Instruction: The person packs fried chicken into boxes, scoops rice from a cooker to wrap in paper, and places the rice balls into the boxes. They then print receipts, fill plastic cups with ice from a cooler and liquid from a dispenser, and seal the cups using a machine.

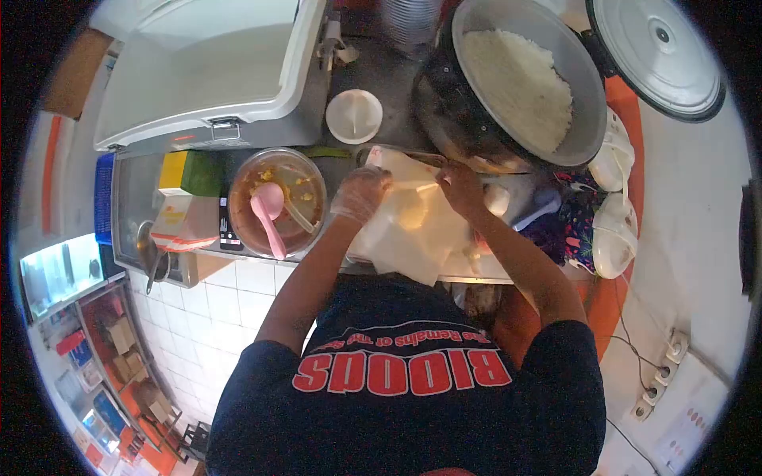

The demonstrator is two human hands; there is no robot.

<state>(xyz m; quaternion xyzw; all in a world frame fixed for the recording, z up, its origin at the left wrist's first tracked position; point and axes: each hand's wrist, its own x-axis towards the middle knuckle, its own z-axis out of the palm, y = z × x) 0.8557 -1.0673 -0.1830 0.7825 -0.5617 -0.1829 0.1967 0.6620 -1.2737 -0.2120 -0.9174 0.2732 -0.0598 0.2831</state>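
Observation:
A sheet of pale wrapping paper [405, 250] lies spread over the counter in front of my body. A rounded yellowish patch shows near its middle; I cannot make out whether it is food on the sheet or something beneath. My left hand [361, 194], in a clear plastic glove, is closed at the sheet's upper left edge. At the upper right edge, my right hand [462, 190] pinches the paper between its fingers. To the left stands a round tub [298, 176] with bits of yellow food, a pink spoon [270, 214] and a pale handle inside.
A big pot of white rice [520, 87] stands at the back right, its lid [659, 47] beyond. A grey cooler box [214, 87] fills the back left. Between them sits a small white bowl [354, 117]. A yellow-green box [190, 173] and a metal pan [151, 250] lie left.

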